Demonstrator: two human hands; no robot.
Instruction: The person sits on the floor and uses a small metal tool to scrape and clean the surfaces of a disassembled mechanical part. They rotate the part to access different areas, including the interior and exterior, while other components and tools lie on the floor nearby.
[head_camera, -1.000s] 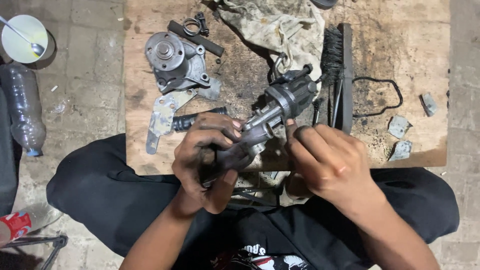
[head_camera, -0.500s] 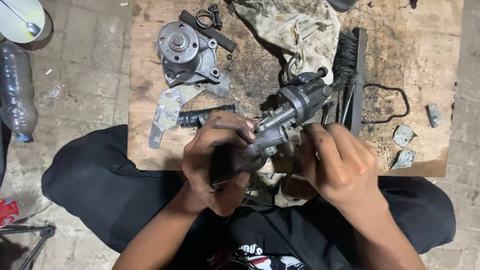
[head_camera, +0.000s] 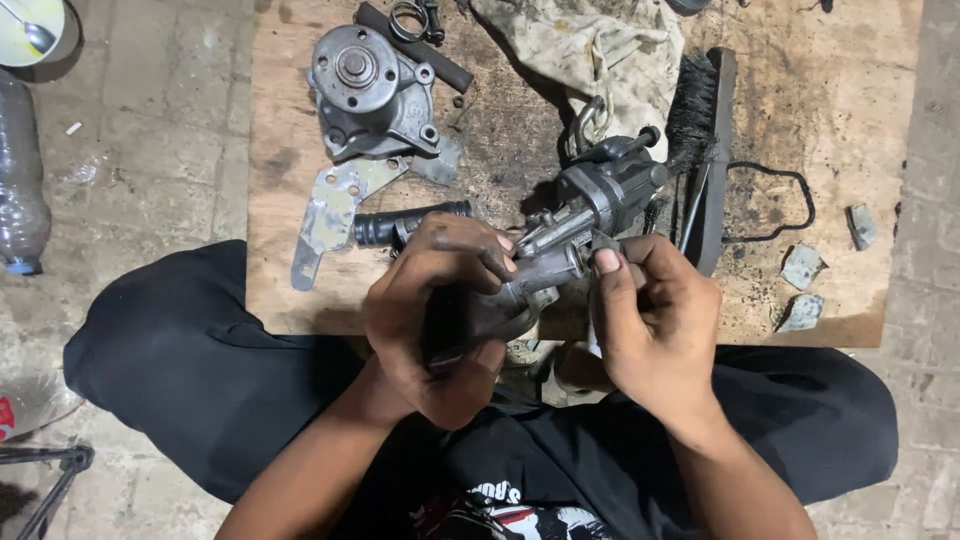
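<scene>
The left hand (head_camera: 440, 310) grips a greasy grey metal part (head_camera: 570, 225), and the right hand (head_camera: 655, 320) has now pinched in closer to it.

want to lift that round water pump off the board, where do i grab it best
Grip the water pump by its cast body, coming straight down from above. It lies flat with the round hub facing up, its sides mostly free, so fingers can close around the casting; the hub alone looks too small for a sure hold.

grimy grey metal pump assembly (head_camera: 575, 225), tilted, held above wooden board's near edge
</scene>
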